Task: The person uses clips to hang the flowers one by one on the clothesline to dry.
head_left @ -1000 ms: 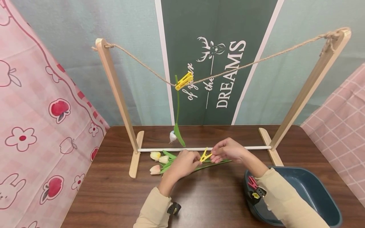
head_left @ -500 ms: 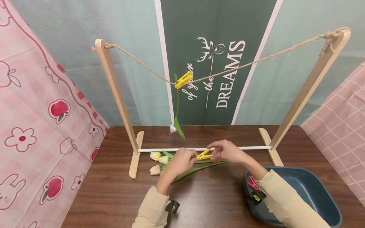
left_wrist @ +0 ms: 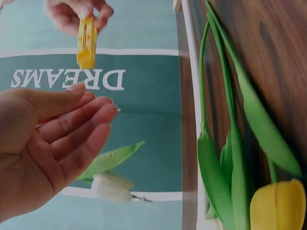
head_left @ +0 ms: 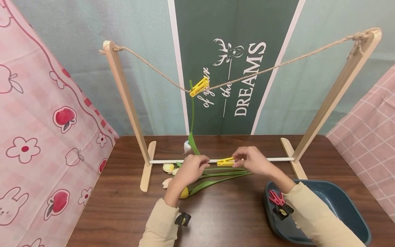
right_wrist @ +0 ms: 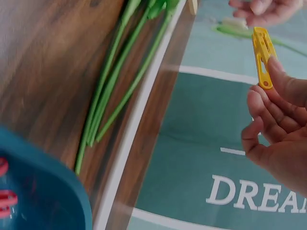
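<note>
My right hand (head_left: 251, 160) pinches one end of a yellow clothespin (head_left: 226, 162) between thumb and fingers, above the white rod. To its left, my left hand (head_left: 192, 168) holds nothing; its fingers are loosely bent in the left wrist view, a short gap from the clothespin. Several tulips lie on the table under the hands, among them a yellow tulip (left_wrist: 277, 206) partly behind the left forearm in the head view. From the rope (head_left: 154, 69) a white tulip (head_left: 187, 146) hangs head down, its stem held by another yellow clothespin (head_left: 199, 87).
Two wooden posts (head_left: 128, 99) carry the rope, with a white rod (head_left: 176, 161) joining their feet. A dark blue basin (head_left: 345, 209) stands at the right with red clothespins (head_left: 276, 198) inside. Behind hangs a green curtain; a pink cloth is at the left.
Both hands were on the yellow clothespin; the left hand has let go and drawn left. The right hand now holds it alone, slightly higher and to the right. The hanging tulip bobs.
</note>
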Demonstrator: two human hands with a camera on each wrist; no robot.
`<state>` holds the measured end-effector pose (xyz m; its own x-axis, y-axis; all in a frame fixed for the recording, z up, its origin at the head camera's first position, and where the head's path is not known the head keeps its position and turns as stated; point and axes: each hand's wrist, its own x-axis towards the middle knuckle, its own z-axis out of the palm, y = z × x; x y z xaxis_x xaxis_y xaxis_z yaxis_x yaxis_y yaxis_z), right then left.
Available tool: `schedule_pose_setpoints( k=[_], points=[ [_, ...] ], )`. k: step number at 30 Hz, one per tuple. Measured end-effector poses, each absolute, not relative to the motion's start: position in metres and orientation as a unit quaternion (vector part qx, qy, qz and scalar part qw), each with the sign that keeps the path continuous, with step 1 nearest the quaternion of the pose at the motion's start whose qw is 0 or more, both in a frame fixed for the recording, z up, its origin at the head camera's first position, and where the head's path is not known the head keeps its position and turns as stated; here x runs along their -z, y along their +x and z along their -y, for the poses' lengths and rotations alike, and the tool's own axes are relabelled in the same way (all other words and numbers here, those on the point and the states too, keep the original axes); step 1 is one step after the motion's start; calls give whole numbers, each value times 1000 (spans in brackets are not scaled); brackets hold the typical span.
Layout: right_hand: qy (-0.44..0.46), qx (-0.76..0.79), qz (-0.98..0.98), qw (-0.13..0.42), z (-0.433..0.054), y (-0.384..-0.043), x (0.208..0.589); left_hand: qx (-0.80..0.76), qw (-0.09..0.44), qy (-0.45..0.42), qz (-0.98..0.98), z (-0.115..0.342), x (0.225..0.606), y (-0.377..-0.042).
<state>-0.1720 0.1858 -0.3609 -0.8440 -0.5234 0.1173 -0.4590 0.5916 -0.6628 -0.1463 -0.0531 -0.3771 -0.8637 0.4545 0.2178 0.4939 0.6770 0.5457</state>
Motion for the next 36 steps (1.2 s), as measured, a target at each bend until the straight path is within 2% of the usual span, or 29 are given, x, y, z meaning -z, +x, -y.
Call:
schedule_pose_setpoints(
  k=[6, 12, 19, 30, 35, 36],
  points=[
    [-268, 359, -894, 3, -204, -174, 356, 291, 15, -236, 927, 57, 386, -150],
    [-256, 352, -900, 11, -218, -174, 355, 262, -19, -223, 939, 47, 408, -154],
    [-231, 345, -909, 37, -225, -173, 359, 201, -11, -210, 957, 30, 428, -163],
    [-231, 336, -912, 42, -232, -172, 364, 168, 46, -191, 966, 21, 448, -176],
    [-231, 328, -915, 39, -237, -172, 365, 164, 42, -182, 969, 21, 452, -178],
    [-231, 327, -916, 38, -238, -172, 365, 161, 28, -175, 971, 20, 446, -175]
  ],
)
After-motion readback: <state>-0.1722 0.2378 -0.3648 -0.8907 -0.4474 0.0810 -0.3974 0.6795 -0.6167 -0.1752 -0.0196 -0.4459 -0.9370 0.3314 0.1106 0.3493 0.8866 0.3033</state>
